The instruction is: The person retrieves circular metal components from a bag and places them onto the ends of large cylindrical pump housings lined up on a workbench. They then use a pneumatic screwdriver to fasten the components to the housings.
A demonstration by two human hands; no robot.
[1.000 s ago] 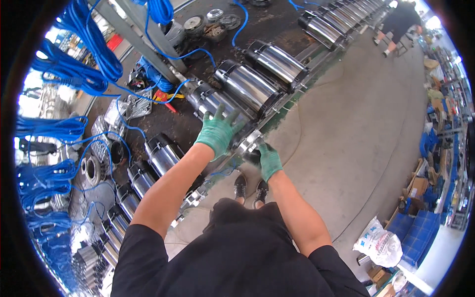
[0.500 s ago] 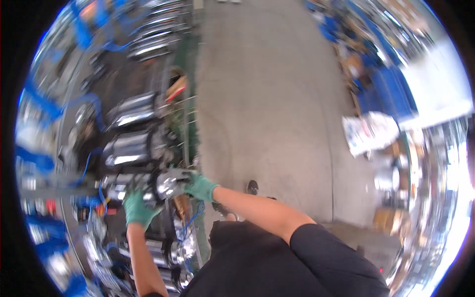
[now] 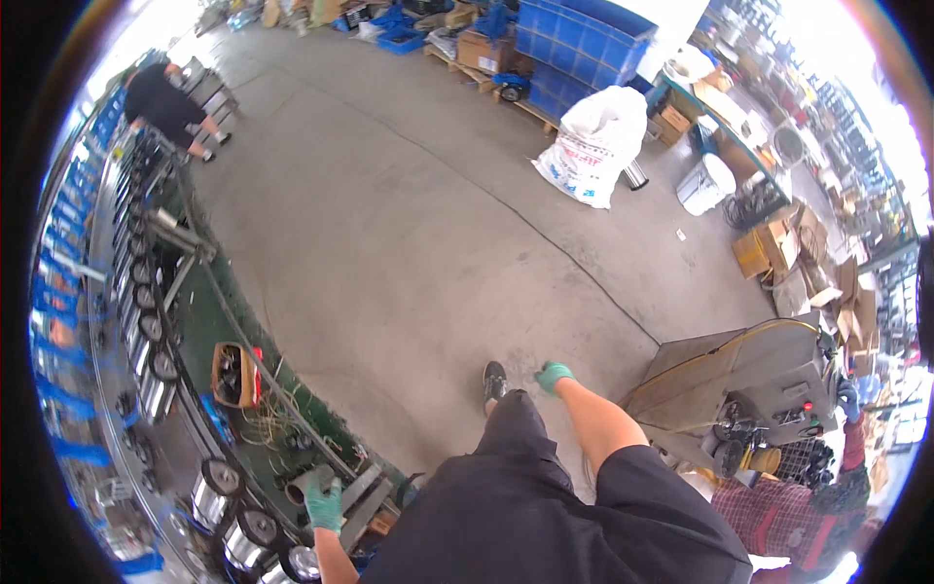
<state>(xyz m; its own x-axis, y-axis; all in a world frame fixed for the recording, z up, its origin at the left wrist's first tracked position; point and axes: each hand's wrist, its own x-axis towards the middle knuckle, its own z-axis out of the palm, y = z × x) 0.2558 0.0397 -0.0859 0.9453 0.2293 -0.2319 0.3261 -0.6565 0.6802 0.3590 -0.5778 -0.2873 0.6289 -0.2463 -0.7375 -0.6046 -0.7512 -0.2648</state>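
Note:
My left hand (image 3: 324, 502), in a green glove, is low over the edge of the line at the lower left. Its fingers are spread beside and partly over a short dull metal tube (image 3: 298, 486) next to a flat grey metal bracket (image 3: 364, 494); whether glove and tube touch I cannot tell. My right hand (image 3: 555, 377), also green-gloved, hangs in front of my right thigh above the concrete floor. Its fingers are curled, with nothing visible in them. Shiny metal cylinders (image 3: 210, 506) with dark round ends lie in a row beside my left hand.
A box with a red side (image 3: 236, 376) and loose cords stand by the line. On the right is a grey metal machine (image 3: 736, 384), with a person in checked clothing (image 3: 778, 521) near it. A white sack (image 3: 593, 146), blue crates (image 3: 581, 49) and a white bucket (image 3: 704, 184) stand farther off.
The view has swung right, away from the line. Both hands have left the shiny cylinder they were on; the right now hangs over the floor, the left sits beside the metal tube.

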